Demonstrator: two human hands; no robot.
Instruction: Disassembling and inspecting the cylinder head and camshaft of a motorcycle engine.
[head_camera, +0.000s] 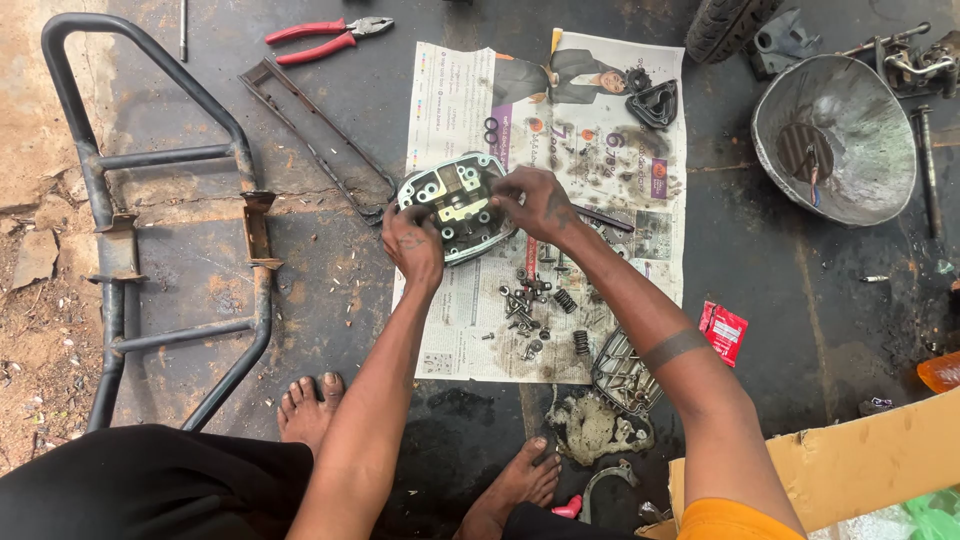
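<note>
The ground is dark, oily concrete with a strip of dry soil on the left side, and a sheet of newspaper (470, 320) is spread in the middle of it. On this paper I see the engine cylinder head (455, 205), a round metal part with several holes, lying near the upper left part of the sheet. My left hand (413, 243) grips its lower left edge, fingers closed on the rim. My right hand (537, 203) rests on its right side; the fingers are bent over the top, but I cannot tell if they pinch something small there.

Just below the hands there is a heap of bolts and small springs (535, 300) on the paper. A flat metal cover (622, 375) lies at the lower right corner of the sheet, partly under my right forearm. Red pliers (325, 38) lie well apart at the top, beside a thin rectangular frame. A black tubular guard (110, 215) is on the left, and a grey metal bowl (830, 135) stands at the right. My bare feet are near the lower edge of the paper.
</note>
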